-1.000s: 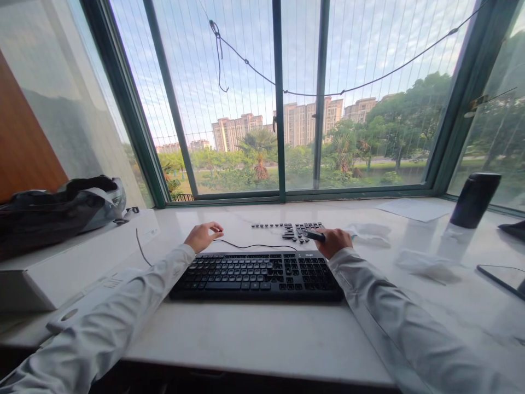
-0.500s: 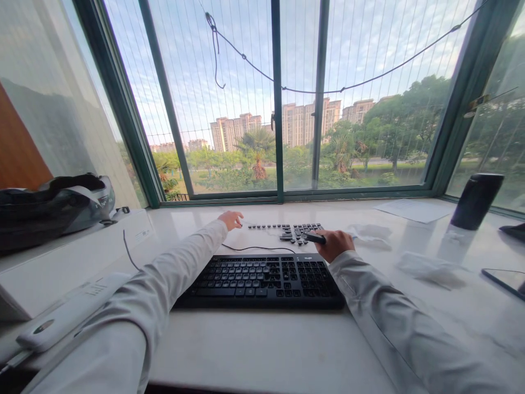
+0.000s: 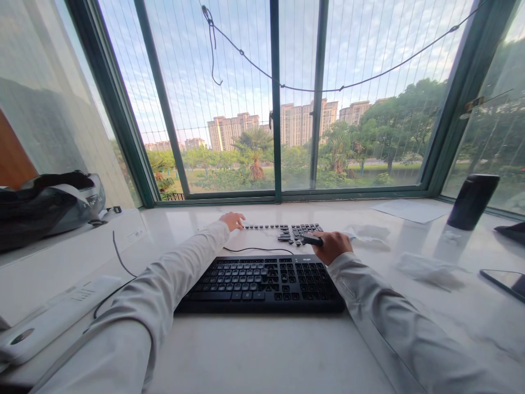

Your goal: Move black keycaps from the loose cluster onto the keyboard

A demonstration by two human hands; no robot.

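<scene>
My left hand (image 3: 233, 220) reaches over the counter, its fingers stretched out and slightly apart. Its fingertips are at the left end of a row of loose black keycaps (image 3: 268, 227); whether they touch one is too small to tell. My right hand (image 3: 333, 247) is closed around a dark-handled tool (image 3: 312, 239), which points left above more loose keycaps (image 3: 303, 229). The tool's tip blends with the dark pieces behind it. Between my forearms lies a black keyboard (image 3: 266, 303), with many key positions looking bare and its long bottom key in place.
Crumpled clear plastic (image 3: 429, 268), a paper sheet (image 3: 412, 210), a black cylinder (image 3: 473, 201) and a phone (image 3: 502, 282) sit to the right. A white power strip (image 3: 57, 317) and a black bag (image 3: 49, 205) are at left. A cable (image 3: 258, 249) runs behind the keyboard. Windows stand beyond.
My left hand has moved slightly right, closer to the row of keycaps. My right hand still grips the tool in nearly the same place. The view has shifted a little.
</scene>
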